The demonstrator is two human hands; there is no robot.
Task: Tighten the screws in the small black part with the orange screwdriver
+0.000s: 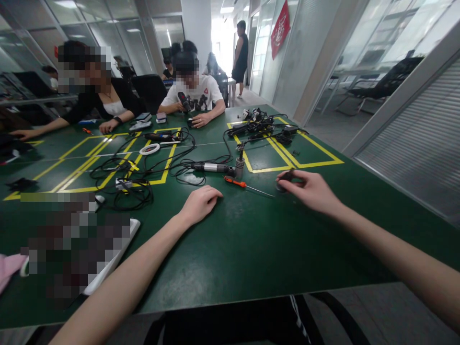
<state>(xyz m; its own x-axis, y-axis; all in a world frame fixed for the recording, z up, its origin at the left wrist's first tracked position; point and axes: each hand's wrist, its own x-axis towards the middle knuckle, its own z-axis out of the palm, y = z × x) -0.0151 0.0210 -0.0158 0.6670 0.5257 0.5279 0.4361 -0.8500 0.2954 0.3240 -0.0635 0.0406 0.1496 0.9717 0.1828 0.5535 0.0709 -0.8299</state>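
Note:
My left hand [201, 203] rests on the green table [230, 254] with its fingers curled in, and nothing shows in it. Between thumb and fingers of my right hand [311, 189] is a small dark round part [286, 176], held at the table surface; its exact kind is not clear. An orange-handled screwdriver [235, 182] lies between my two hands, its shaft pointing toward the right one. Just behind it stands an upright metal cylindrical tool head [239, 165], joined to a silver and black handheld power tool [213, 167] lying with its cable.
Tangled black cables [132, 191] lie left of centre. Black parts [257, 124] are heaped inside yellow tape markings [316, 148] at the back right. A white tray [111, 263] is at the left front. A person in a white shirt [197, 93] and another in black [97, 103] sit across.

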